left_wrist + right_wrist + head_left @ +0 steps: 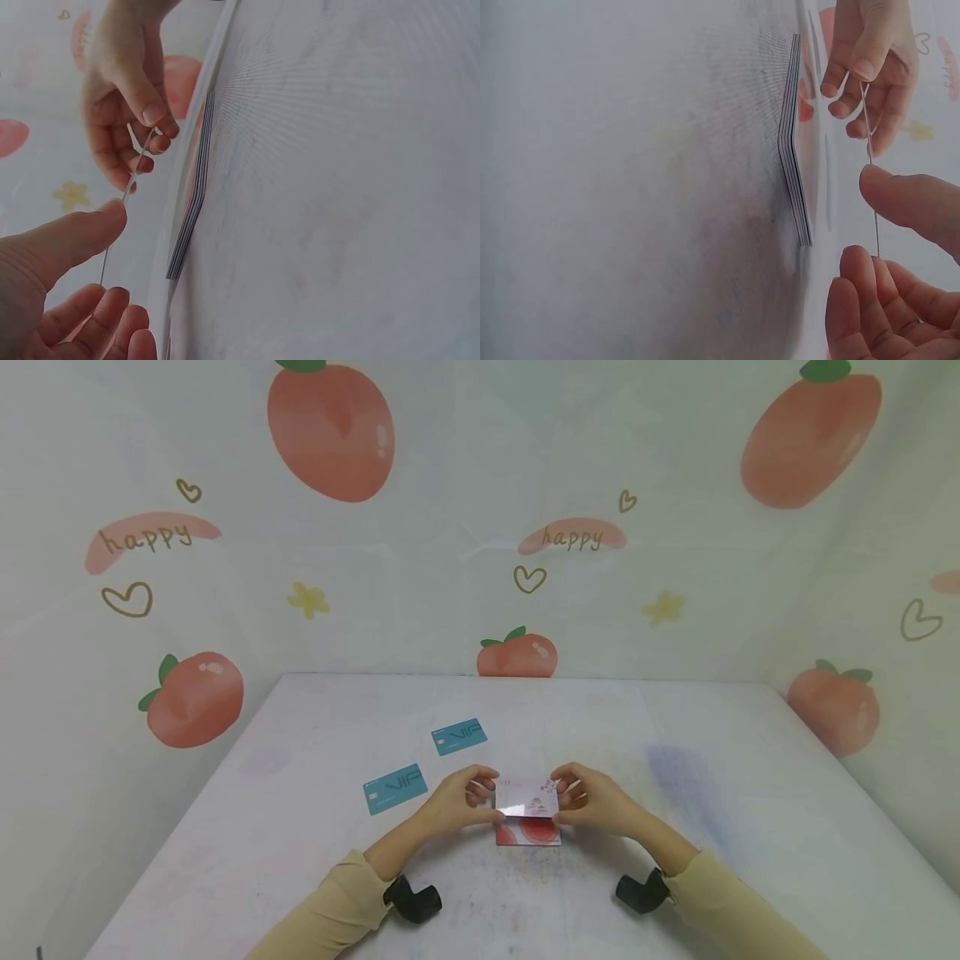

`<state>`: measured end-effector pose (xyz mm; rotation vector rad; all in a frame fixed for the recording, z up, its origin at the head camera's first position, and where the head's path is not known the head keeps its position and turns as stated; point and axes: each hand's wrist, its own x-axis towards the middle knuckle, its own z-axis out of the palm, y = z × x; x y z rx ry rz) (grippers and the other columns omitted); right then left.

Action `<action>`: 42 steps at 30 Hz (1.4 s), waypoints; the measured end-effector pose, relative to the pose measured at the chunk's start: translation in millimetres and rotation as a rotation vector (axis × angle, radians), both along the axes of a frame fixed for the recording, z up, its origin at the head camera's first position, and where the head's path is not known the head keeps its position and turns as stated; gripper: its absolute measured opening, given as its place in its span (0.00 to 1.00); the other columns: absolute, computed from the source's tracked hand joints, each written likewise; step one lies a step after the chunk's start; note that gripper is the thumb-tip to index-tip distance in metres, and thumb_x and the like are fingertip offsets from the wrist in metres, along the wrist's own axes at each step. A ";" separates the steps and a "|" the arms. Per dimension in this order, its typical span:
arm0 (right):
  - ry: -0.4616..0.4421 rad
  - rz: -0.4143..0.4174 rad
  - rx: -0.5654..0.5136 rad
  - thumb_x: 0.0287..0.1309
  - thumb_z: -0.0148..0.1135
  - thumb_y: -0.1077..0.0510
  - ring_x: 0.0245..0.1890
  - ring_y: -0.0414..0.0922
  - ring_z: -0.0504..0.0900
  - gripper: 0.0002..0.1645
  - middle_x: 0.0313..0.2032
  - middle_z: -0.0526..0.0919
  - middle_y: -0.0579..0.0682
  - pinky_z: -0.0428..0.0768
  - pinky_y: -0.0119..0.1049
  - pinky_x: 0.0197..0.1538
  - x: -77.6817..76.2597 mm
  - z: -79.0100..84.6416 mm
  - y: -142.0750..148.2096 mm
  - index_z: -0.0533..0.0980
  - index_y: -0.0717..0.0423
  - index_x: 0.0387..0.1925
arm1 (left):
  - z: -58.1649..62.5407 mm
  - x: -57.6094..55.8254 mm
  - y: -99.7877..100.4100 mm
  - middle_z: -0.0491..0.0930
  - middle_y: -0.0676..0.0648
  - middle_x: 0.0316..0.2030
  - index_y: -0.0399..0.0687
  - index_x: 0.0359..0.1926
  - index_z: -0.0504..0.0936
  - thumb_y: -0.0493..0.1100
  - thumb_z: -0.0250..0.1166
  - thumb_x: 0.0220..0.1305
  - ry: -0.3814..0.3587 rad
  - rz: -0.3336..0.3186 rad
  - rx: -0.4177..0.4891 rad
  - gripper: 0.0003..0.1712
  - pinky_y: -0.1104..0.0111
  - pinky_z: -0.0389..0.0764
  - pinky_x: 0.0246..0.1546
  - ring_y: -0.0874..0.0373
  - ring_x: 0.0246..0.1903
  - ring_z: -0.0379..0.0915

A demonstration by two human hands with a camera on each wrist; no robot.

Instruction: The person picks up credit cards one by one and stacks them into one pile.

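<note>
A thin pale pink card (527, 795) with a small printed picture is held by both hands, raised off the table. My left hand (457, 799) pinches its left edge between thumb and fingers. On the opposite edge, my right hand (596, 799) grips it the same way. Below and slightly nearer lies a neat stack of cards (528, 833) with a red fruit pattern on top. Both wrist views show the layered edge of this stack (198, 195), apart from the thin edge of the held card (877, 217).
Two teal cards lettered "VIP" lie flat to the left: one (395, 788) beside the left hand, the other (459, 737) farther back. A white tabletop (300, 868) carries faint stains. Behind it hangs a fruit-printed cloth (450, 468).
</note>
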<state>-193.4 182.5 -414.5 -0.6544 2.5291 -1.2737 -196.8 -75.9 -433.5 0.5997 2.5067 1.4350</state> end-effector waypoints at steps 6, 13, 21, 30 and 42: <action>0.007 -0.006 0.027 0.44 0.72 0.61 0.35 0.40 0.76 0.30 0.37 0.75 0.54 0.80 0.30 0.41 1.0 -3.3 0.1 0.69 0.65 0.49 | 2.9 3.0 -1.0 0.78 0.44 0.45 0.39 0.54 0.73 0.41 0.72 0.49 -0.001 -0.019 -0.004 0.31 0.72 0.76 0.43 0.55 0.43 0.74; 0.013 0.009 0.024 0.43 0.72 0.61 0.33 0.40 0.75 0.30 0.36 0.76 0.55 0.80 0.30 0.40 2.0 -4.2 -0.5 0.69 0.65 0.48 | 4.1 5.9 -1.7 0.78 0.43 0.44 0.38 0.53 0.73 0.41 0.72 0.48 -0.005 -0.028 0.000 0.30 0.73 0.75 0.42 0.54 0.42 0.74; 0.030 0.021 0.016 0.43 0.72 0.62 0.33 0.39 0.76 0.30 0.36 0.76 0.55 0.80 0.30 0.39 4.4 -3.1 -0.8 0.69 0.66 0.48 | 2.1 6.5 -1.3 0.78 0.43 0.44 0.37 0.52 0.73 0.41 0.73 0.47 0.002 -0.025 -0.009 0.31 0.74 0.74 0.40 0.56 0.41 0.73; 0.038 0.040 0.009 0.43 0.72 0.62 0.32 0.37 0.75 0.30 0.37 0.75 0.56 0.80 0.29 0.39 5.2 -5.1 0.7 0.69 0.66 0.48 | 2.2 6.8 -1.3 0.78 0.43 0.43 0.36 0.52 0.73 0.41 0.73 0.47 0.015 -0.041 -0.048 0.30 0.74 0.74 0.40 0.56 0.40 0.72; 0.052 0.051 0.041 0.43 0.72 0.62 0.32 0.35 0.75 0.29 0.36 0.76 0.54 0.79 0.28 0.38 6.8 -5.8 1.4 0.70 0.66 0.47 | 3.0 9.9 -3.4 0.78 0.44 0.40 0.38 0.48 0.73 0.47 0.73 0.48 0.081 -0.078 -0.054 0.30 0.73 0.75 0.39 0.59 0.38 0.73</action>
